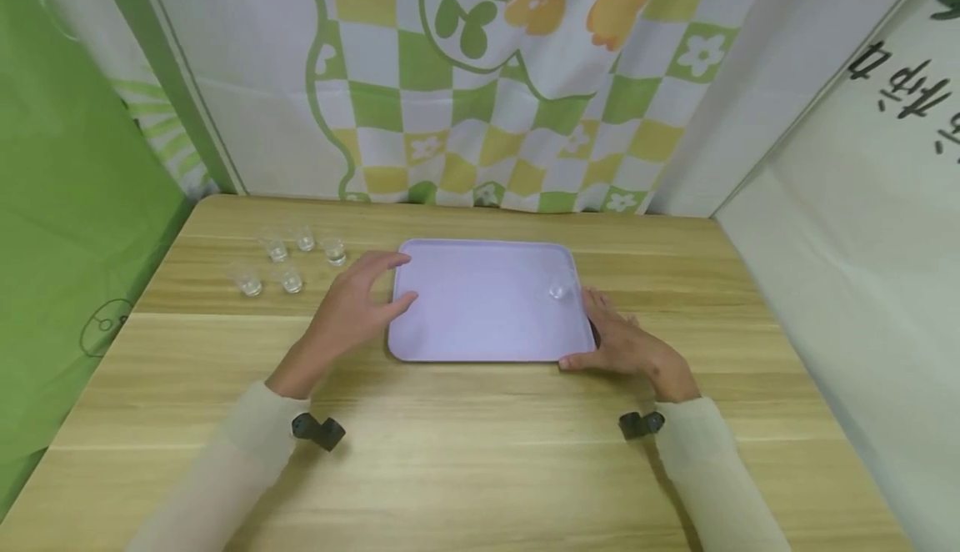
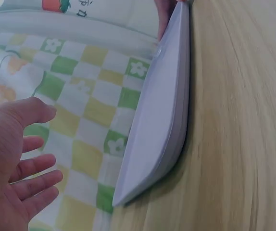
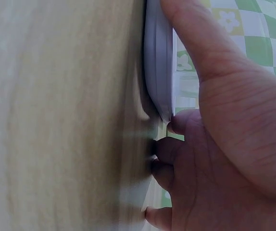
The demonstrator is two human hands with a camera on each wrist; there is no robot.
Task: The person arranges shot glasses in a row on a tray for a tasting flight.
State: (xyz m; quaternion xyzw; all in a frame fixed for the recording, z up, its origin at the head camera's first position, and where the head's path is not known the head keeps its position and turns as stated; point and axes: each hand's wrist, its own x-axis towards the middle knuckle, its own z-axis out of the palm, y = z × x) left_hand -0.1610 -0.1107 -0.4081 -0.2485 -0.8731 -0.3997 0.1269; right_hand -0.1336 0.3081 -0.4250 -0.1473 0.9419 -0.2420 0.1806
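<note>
A shallow lavender tray (image 1: 480, 310) lies on the wooden table. One small clear cup (image 1: 559, 287) stands on it near the right rim. My left hand (image 1: 358, 298) hovers at the tray's left side, thumb and fingers spread apart with nothing between them; the left wrist view shows its open palm (image 2: 13, 159) beside the tray. My right hand (image 1: 622, 339) is at the tray's front right corner, thumb along the front edge and fingers along the right side. In the right wrist view, its thumb (image 3: 200, 33) overlaps the rim and a fingertip meets the corner.
Several small clear cups (image 1: 291, 281) stand grouped at the table's back left, beyond my left hand. A checked floral curtain (image 1: 487, 118) hangs behind the back edge. Green cloth (image 1: 60, 160) borders the left side and a white sheet (image 1: 862, 243) the right.
</note>
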